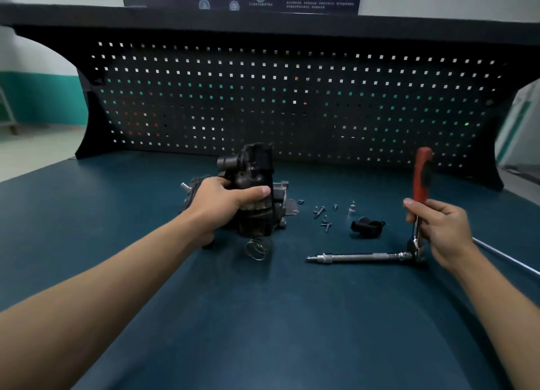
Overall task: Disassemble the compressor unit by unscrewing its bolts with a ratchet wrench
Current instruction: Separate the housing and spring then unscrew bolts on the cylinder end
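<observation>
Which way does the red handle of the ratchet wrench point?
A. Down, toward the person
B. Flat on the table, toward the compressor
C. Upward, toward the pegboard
C: the right hand holds the ratchet wrench with its red handle standing up, while the extension bar runs leftward from its head.

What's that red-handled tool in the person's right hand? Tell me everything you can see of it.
The red-and-black-handled ratchet wrench stands nearly upright, handle uppermost. Its shiny metal head sits low and is joined to a long silver extension bar, which points left and seems to rest on the dark teal tabletop. The right hand grips the bare metal shank just below the handle. The bar's tip ends free.
</observation>
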Demonstrator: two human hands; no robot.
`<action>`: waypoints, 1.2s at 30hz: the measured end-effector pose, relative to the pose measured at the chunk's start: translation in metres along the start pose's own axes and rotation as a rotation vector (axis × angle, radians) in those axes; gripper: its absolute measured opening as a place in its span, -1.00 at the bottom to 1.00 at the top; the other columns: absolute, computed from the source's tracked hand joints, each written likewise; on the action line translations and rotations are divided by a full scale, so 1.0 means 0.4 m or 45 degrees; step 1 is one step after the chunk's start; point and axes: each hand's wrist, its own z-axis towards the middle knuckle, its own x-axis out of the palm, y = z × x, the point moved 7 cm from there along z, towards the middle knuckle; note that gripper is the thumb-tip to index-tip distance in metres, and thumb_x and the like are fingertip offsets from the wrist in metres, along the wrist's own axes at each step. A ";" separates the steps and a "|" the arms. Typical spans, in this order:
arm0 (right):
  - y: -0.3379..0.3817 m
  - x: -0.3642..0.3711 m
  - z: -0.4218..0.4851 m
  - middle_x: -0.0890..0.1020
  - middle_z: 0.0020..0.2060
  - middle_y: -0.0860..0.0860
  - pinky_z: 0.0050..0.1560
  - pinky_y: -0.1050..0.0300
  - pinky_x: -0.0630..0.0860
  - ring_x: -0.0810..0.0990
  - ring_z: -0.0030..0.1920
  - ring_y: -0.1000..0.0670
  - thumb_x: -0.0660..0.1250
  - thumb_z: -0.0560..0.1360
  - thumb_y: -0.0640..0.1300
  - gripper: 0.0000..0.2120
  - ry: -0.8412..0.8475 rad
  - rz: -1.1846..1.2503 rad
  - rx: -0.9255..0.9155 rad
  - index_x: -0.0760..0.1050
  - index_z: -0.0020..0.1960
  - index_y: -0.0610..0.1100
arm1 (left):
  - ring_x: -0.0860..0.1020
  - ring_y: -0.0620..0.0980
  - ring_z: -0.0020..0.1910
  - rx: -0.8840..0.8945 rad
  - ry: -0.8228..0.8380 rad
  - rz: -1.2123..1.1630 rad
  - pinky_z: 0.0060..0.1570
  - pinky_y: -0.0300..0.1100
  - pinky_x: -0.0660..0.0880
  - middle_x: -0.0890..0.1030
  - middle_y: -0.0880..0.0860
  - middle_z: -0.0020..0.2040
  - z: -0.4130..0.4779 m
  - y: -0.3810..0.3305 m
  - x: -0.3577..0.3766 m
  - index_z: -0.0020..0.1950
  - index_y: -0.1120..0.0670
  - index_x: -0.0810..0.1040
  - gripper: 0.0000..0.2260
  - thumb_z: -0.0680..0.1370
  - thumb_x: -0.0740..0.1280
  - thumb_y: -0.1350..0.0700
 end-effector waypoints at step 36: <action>0.022 0.196 -0.120 0.44 -0.53 0.03 -0.58 0.27 0.20 0.33 -0.54 0.10 0.37 0.55 -0.17 -0.81 0.127 0.239 0.053 0.53 -0.21 -0.22 | 0.59 -0.24 -0.16 0.212 -0.773 0.455 -0.24 -0.43 0.42 0.64 -0.14 -0.16 -0.002 0.137 -0.443 -0.11 -0.05 0.57 -0.72 0.33 0.61 -0.02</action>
